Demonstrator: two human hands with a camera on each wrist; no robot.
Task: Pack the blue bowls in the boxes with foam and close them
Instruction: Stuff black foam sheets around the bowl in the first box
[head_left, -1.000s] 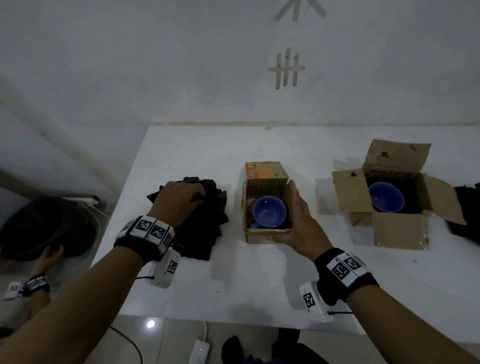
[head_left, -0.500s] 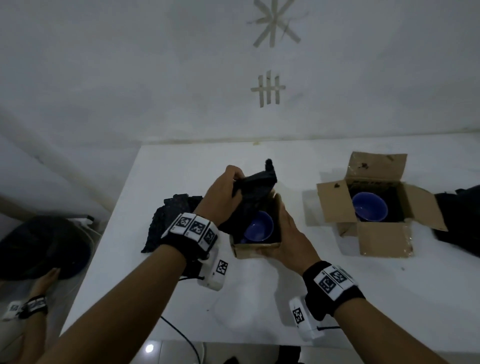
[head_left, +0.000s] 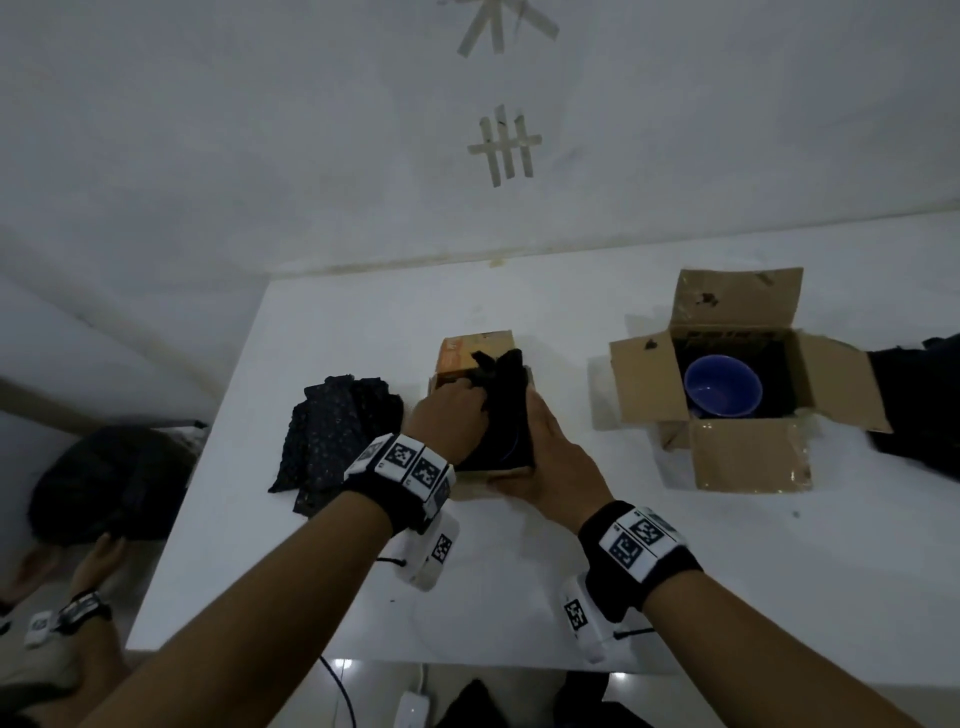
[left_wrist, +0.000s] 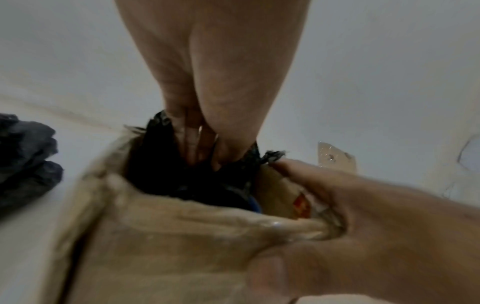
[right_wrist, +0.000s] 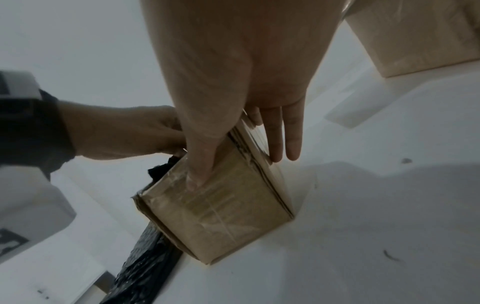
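Note:
A small cardboard box (head_left: 475, 351) stands mid-table. My left hand (head_left: 452, 415) grips a piece of black foam (head_left: 506, 395) and pushes it down into the box, over the blue bowl (head_left: 514, 448), of which only a sliver of rim shows. In the left wrist view my fingers (left_wrist: 193, 152) are sunk in the foam (left_wrist: 182, 183). My right hand (head_left: 545, 457) holds the box's near right corner, thumb on the front face (right_wrist: 228, 216) and fingers along the side. A larger open box (head_left: 748, 462) to the right holds a second blue bowl (head_left: 722, 384) on dark foam.
A pile of black foam sheets (head_left: 337, 431) lies left of the small box, and more black foam (head_left: 919, 405) sits at the right edge. The white table (head_left: 519, 597) meets the wall behind. Another person's hand (head_left: 98, 561) and a dark bag (head_left: 104, 478) are on the floor, left.
My left hand took a foam piece from the pile, carried it right over the small box and now pushes it inside, hiding the bowl. The right hand kept hold of the box.

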